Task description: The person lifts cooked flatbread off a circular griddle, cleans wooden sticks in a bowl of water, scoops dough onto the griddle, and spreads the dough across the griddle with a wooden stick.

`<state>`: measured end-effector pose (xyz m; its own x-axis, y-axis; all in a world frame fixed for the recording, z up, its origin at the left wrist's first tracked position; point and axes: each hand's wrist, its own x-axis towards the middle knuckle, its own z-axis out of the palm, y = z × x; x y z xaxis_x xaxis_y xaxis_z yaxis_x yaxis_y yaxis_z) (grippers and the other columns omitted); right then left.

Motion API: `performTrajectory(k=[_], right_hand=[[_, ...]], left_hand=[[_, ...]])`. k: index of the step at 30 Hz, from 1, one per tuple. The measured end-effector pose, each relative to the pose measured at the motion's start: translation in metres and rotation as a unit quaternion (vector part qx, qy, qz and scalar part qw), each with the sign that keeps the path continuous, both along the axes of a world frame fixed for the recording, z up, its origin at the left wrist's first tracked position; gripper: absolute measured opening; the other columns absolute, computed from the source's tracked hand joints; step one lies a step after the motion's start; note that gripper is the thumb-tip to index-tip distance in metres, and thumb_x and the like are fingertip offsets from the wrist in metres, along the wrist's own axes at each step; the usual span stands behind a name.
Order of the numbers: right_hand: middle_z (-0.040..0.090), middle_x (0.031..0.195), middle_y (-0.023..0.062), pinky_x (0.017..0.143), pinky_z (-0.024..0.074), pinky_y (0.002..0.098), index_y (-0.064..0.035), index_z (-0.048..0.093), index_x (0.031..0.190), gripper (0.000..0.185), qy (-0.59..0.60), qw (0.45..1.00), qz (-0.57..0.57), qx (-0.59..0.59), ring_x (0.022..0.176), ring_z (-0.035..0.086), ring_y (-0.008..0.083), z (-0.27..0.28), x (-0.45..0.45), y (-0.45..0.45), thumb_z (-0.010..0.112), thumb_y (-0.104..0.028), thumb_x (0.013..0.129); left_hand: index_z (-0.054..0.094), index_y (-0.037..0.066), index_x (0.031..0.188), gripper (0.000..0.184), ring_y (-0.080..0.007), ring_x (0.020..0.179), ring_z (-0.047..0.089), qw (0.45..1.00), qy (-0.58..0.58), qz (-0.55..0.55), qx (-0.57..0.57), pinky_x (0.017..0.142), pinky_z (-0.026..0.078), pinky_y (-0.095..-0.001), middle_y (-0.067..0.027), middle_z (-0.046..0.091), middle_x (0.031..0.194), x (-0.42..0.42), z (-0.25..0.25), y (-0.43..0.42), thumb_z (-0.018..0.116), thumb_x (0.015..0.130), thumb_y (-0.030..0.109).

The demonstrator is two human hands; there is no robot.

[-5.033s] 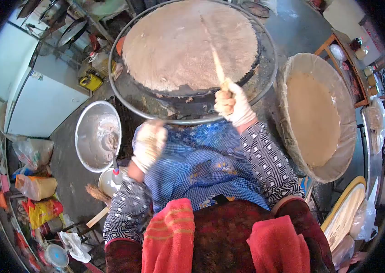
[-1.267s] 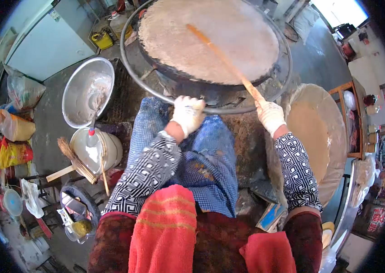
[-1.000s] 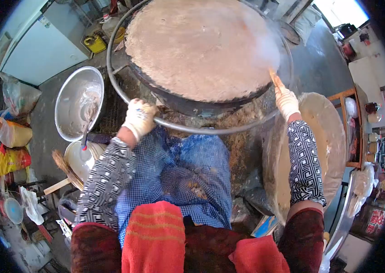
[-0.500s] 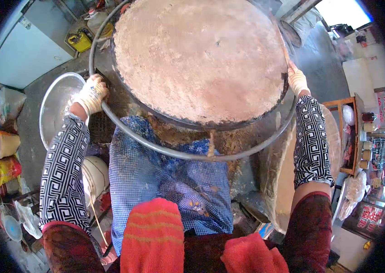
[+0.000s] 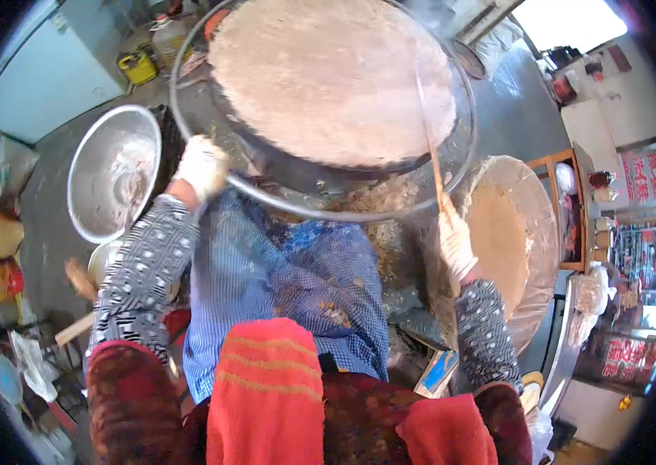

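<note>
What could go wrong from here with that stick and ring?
The stick in the right grip reaches over the pale layer; too much pressure might tear or gouge it. The left grip, blurred, is at the metal ring, so it could slip or get pinched if the ring shifts. The blue cloth comes close to the ring and might snag.
</note>
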<state>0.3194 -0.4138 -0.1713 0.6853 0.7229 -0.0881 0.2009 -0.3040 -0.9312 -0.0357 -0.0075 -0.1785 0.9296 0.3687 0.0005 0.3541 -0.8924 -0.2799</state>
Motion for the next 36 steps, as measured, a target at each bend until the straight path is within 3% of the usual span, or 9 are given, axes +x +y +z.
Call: performTrajectory(k=[8, 9, 10, 11, 12, 21, 25, 30, 36], right_hand=[[0.044, 0.066, -0.0053, 0.038, 0.0261, 0.0194, -0.012, 0.039, 0.146, 0.055, 0.293, 0.93, 0.211, -0.065, 0.043, 0.031, 0.0026, 0.104, -0.2, 0.068, 0.054, -0.018, 0.094], [0.047, 0.064, -0.0034, 0.035, 0.0255, 0.0195, -0.0134, 0.029, 0.15, 0.062, 0.309, 0.908, 0.282, -0.001, 0.04, 0.031, 0.0034, 0.105, -0.215, 0.075, 0.057, -0.022, 0.094], [0.055, 0.064, 0.0038, 0.034, 0.0282, 0.0208, -0.0101, 0.032, 0.147, 0.06, 0.383, 0.877, 0.29, -0.035, 0.039, 0.037, 0.0055, 0.134, -0.232, 0.081, 0.056, -0.026, 0.094], [0.057, 0.066, 0.0058, 0.038, 0.031, 0.0211, -0.0098, 0.03, 0.148, 0.061, 0.351, 0.877, 0.319, -0.075, 0.041, 0.04, 0.0067, 0.16, -0.244, 0.083, 0.054, -0.027, 0.094], [0.059, 0.068, 0.0078, 0.041, 0.0338, 0.0215, -0.0095, 0.028, 0.149, 0.063, 0.317, 0.877, 0.344, -0.112, 0.043, 0.044, 0.0078, 0.174, -0.253, 0.085, 0.053, -0.028, 0.094], [0.064, 0.069, 0.0063, 0.043, 0.0369, 0.0182, 0.0001, 0.056, 0.123, 0.046, 0.257, 0.737, 0.549, -0.299, 0.045, 0.052, 0.008, 0.178, -0.324, 0.131, 0.058, -0.032, 0.091], [0.061, 0.068, 0.0036, 0.044, 0.0388, 0.0214, 0.0016, 0.057, 0.114, 0.04, 0.183, 0.749, 0.602, -0.208, 0.049, 0.052, 0.0093, 0.131, -0.378, 0.165, 0.055, -0.032, 0.093], [0.059, 0.067, 0.0043, 0.047, 0.0425, 0.0216, -0.0035, 0.06, 0.084, 0.034, 0.276, 0.664, 0.627, -0.298, 0.054, 0.056, 0.0089, 0.041, -0.488, 0.239, 0.053, -0.036, 0.093], [0.068, 0.102, 0.0159, 0.087, 0.0498, 0.0396, -0.0084, 0.064, 0.11, 0.04, -0.245, 0.726, 0.624, -0.154, 0.099, 0.064, 0.0328, 0.024, -0.526, 0.235, 0.054, -0.043, 0.092]], left_hand=[[0.069, 0.016, 0.079, 0.008, -0.0274, 0.067, 0.064, 0.909, -0.384, 0.05, -0.158, 0.063, 0.048, -0.0402, -0.0047, 0.066, 0.066, 0.113, 0.009, -0.255, 0.063, 0.075, 0.019], [0.066, 0.015, 0.089, 0.012, -0.0214, 0.073, 0.063, 0.976, -0.01, 0.183, 0.115, 0.067, 0.048, -0.0352, -0.0018, 0.066, 0.077, 0.12, 0.008, -0.289, 0.066, 0.077, 0.017], [0.063, 0.015, 0.098, 0.019, -0.0153, 0.08, 0.061, 0.817, 0.382, 0.272, 0.335, 0.071, 0.048, -0.0301, 0.001, 0.066, 0.087, 0.127, 0.006, -0.326, 0.068, 0.08, 0.015], [0.06, 0.014, 0.108, 0.027, -0.0093, 0.086, 0.06, 0.471, 0.701, 0.281, 0.456, 0.075, 0.049, -0.0251, 0.0038, 0.066, 0.098, 0.131, 0.007, -0.365, 0.07, 0.083, 0.013], [0.06, 0.014, 0.108, 0.027, -0.0093, 0.086, 0.06, 0.462, 0.716, 0.293, 0.434, 0.075, 0.049, -0.0251, 0.0038, 0.066, 0.098, 0.115, 0.0, -0.358, 0.07, 0.083, 0.013], [0.064, 0.018, 0.101, 0.025, -0.0202, 0.093, 0.063, 0.943, 0.193, 0.156, -0.223, 0.084, 0.049, -0.0344, -0.0039, 0.068, 0.099, -0.013, -0.03, -0.315, 0.055, 0.089, 0.037], [0.066, 0.019, 0.098, 0.034, -0.025, 0.097, 0.064, 0.892, -0.186, 0.01, -0.411, 0.088, 0.049, -0.0385, -0.0074, 0.068, 0.1, -0.045, -0.037, -0.302, 0.048, 0.091, 0.047], [0.067, 0.016, 0.101, 0.028, -0.0259, 0.09, 0.063, 0.84, -0.177, 0.086, -0.506, 0.089, 0.049, -0.0372, -0.0074, 0.068, 0.103, -0.09, -0.025, -0.302, 0.051, 0.092, 0.037], [0.066, 0.013, 0.101, 0.023, -0.0269, 0.091, 0.063, 0.814, -0.218, 0.197, -0.502, 0.087, 0.05, -0.0363, -0.0085, 0.067, 0.103, -0.141, -0.041, -0.325, 0.051, 0.093, 0.03]])
